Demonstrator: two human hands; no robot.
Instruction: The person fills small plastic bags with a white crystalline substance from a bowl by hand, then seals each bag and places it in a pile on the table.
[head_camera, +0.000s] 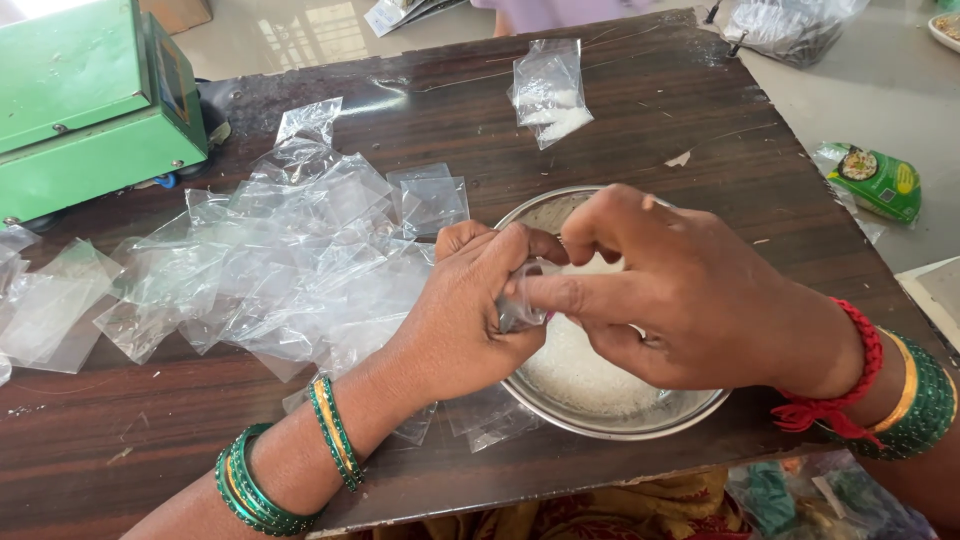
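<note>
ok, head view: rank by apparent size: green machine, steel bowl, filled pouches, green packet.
1. green machine, cropped by the frame
2. steel bowl, partly hidden by the hands
3-4. filled pouches and green packet: look alike, unranked

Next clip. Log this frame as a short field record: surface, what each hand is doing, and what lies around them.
surface: dark wooden table
left hand: holds a small clear pouch over the bowl
right hand: pinches the same pouch at its mouth
bowl: steel bowl with white grains
left of hands: heap of empty clear pouches
far edge: filled pouches
top left: green machine
</note>
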